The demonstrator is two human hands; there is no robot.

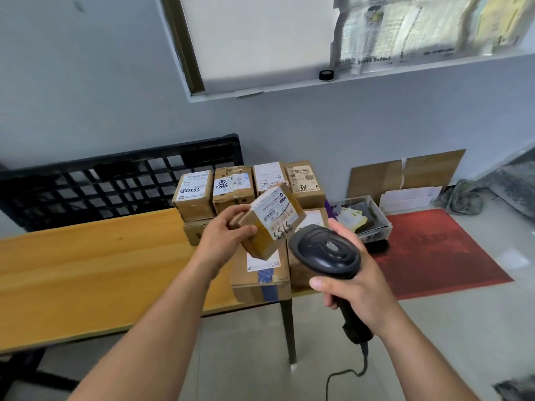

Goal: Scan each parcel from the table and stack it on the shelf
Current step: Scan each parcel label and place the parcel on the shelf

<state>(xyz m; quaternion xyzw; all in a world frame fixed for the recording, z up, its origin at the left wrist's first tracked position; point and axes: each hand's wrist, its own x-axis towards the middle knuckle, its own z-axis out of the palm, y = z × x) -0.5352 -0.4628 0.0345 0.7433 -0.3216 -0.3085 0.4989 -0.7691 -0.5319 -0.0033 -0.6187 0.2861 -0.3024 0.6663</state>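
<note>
parcels [194, 198] crowd the worktop's [86, 270] right end
bare wood runs left of the stack; a black crate [86, 183] stands upright behind that stretch, against the wall [86, 96].

A single wide-angle view from the person's head looks forward and down along both forearms, which enter from the bottom edge. The left hand [223, 235], gripping a parcel [272, 224], and the right hand [356, 287], gripping a scanner [324, 253], sit nearest the lens at mid-frame. Beyond them the wooden table [86, 270] runs in from the left, the grey wall [86, 96] it faces fills the upper half, and the floor [434, 342] lies lower right.
</note>
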